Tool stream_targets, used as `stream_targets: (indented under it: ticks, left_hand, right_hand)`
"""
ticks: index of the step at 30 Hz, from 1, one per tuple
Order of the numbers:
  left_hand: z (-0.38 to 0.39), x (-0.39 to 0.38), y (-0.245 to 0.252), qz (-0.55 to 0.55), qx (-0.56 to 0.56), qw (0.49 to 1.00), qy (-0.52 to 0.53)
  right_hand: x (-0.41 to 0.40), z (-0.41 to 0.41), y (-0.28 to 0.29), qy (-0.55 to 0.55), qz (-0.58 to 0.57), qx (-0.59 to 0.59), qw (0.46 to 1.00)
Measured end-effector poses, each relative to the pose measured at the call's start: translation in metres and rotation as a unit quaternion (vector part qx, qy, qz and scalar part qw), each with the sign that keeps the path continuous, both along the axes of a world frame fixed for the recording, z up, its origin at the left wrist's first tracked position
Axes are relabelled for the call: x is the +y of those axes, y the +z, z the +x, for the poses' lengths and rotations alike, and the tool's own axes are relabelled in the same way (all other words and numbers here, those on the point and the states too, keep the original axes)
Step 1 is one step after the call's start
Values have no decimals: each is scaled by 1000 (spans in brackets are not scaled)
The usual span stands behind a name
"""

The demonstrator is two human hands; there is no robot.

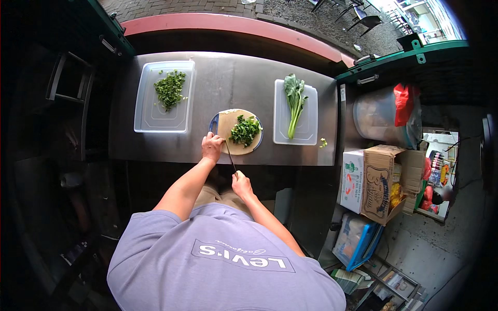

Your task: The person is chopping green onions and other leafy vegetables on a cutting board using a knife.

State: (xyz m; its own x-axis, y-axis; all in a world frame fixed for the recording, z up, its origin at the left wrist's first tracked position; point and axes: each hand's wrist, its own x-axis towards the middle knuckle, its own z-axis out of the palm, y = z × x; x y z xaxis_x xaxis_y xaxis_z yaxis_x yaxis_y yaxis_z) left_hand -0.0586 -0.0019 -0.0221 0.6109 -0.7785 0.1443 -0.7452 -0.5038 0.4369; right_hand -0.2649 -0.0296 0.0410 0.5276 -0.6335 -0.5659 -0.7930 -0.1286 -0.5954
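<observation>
My right hand (242, 183) grips the handle of a kitchen knife (230, 155), its blade pointing up towards the left edge of a round cutting board (225, 128). At the board's lower left, beside its blue-rimmed handle, my left hand (213, 147) has its fingers bent near the knife's tip; whether they touch the blade or hold anything is not plain. Chopped green leaves (246, 130) lie heaped on the board. To the left, a clear plastic tray (144, 112) holds more chopped greens (170, 89). Whole leafy stalks (295, 105) rest on a translucent plastic lid or tray (280, 128) at the right.
These stand on a stainless steel table (218, 77). Small green scraps (323, 143) lie near its right end. Beyond that end are a large clear container (379, 112), cardboard boxes (375, 182) and a blue-edged plastic box (356, 241). A red ledge (233, 25) runs behind the table.
</observation>
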Motion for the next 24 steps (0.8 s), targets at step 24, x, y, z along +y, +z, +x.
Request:
stream_targets:
  ticks: [24]
  left_hand:
    - [-3, -2, 14, 46, 56, 995, 72]
  right_hand:
    - [8, -2, -13, 6, 13, 69, 998]
